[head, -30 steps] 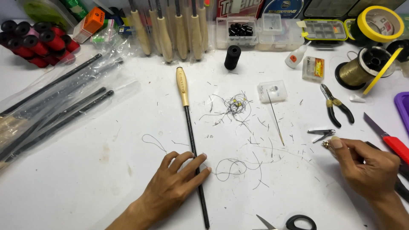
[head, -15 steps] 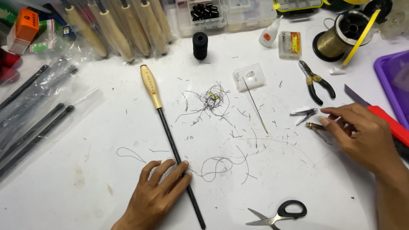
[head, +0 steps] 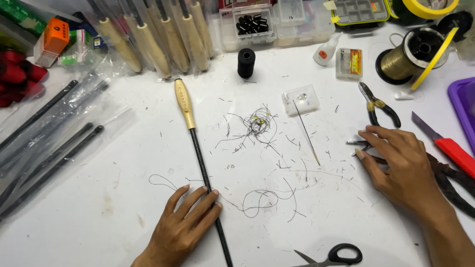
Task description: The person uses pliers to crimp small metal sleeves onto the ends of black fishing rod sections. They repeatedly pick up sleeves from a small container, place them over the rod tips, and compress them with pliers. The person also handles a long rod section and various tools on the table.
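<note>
The left hand (head: 185,222) lies flat on the white worktop (head: 74,207), fingers (head: 198,205) spread and pressing on the shaft of a thin black rod (head: 203,168). The rod's long axis runs from its cork handle (head: 184,103), far from the person, down toward the near edge, passing under the fingertips. The left hand is the nearer to it; the right lies well apart. The right hand (head: 403,168) rests palm down, fingers loosely spread, tips touching a small metal clip tool (head: 357,143), gripping nothing visibly. Loose black thread (head: 262,198) lies between the hands; scissors (head: 336,254) sit near the front edge.
</note>
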